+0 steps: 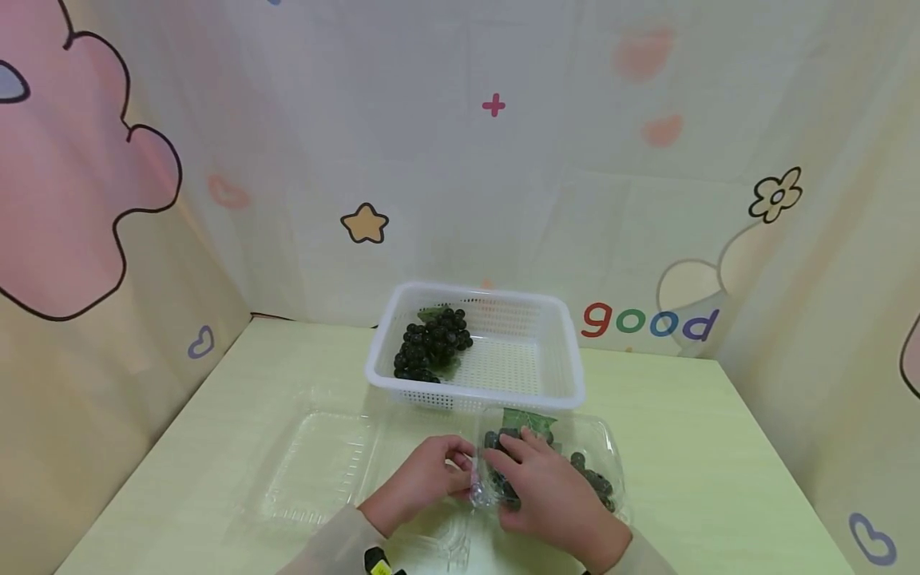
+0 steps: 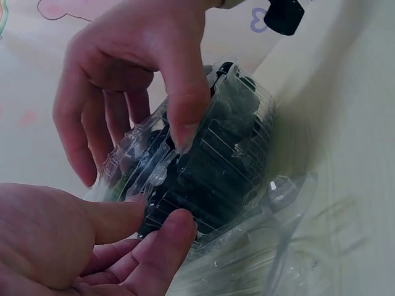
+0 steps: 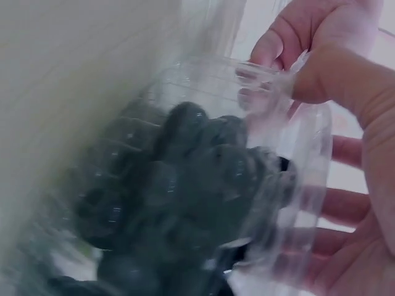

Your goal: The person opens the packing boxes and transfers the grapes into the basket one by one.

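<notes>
A clear plastic container (image 1: 609, 447) with dark grapes (image 1: 596, 481) and a green leaf (image 1: 528, 421) inside stands in front of the basket, its lid over the grapes. My right hand (image 1: 557, 499) lies across the lid; in the left wrist view the right hand (image 2: 139, 49) has its thumb on one side of the rim and curled fingers on the other. At the container's left edge, my left hand (image 1: 424, 479) pinches the rim between thumb and fingers, seen closer as the left hand (image 2: 55, 240). The right wrist view shows grapes (image 3: 185, 185) through the plastic.
A white perforated basket (image 1: 573, 351) behind the container holds more dark grapes (image 1: 431, 343) at its left. Another clear plastic container (image 1: 316, 463) lies open on the pale table (image 1: 719, 447) at the left, partly under my left forearm. A printed curtain (image 1: 431, 120) hangs behind.
</notes>
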`<state>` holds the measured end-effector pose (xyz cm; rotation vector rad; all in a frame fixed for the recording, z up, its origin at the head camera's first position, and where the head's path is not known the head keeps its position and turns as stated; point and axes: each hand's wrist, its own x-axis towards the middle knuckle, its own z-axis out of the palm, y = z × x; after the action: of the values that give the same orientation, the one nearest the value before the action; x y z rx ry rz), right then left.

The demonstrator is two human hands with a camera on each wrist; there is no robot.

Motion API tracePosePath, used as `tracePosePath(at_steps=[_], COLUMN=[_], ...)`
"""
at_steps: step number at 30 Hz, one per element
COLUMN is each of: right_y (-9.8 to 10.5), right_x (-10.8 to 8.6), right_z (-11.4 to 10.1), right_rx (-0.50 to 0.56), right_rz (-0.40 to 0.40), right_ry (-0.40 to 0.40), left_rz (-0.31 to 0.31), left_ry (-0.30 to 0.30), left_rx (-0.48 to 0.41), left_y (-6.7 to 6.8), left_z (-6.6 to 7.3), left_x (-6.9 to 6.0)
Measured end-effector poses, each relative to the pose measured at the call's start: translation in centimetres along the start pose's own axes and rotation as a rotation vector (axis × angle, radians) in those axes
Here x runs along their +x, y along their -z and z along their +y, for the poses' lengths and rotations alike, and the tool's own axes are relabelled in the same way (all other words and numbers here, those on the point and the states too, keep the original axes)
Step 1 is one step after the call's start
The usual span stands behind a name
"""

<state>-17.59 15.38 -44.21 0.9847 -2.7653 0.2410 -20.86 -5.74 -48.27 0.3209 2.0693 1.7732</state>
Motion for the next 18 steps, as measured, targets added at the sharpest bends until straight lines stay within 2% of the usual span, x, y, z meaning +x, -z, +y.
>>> tracePosePath(at_steps=[6,11,18], right_y=[0.7,0.9,1.2], right_x=[1.1,1.9,2.7], right_z=[-0.9,-1.3,-1.5], right_rx=[-0.089,-0.165,-0.156], right_rz=[-0.094,-0.109,-0.140], right_ry=[0.013,0.063,0.086], left_rz=[-0.021,-0.014,-0.011], left_ry=[-0.011,-0.035,-0.034], left_rx=[0.040,0.080,0.089], left_y=[0.2,0.2,0.3], left_z=[0.2,0.2,0.4], left_x=[0.1,0.2,0.2])
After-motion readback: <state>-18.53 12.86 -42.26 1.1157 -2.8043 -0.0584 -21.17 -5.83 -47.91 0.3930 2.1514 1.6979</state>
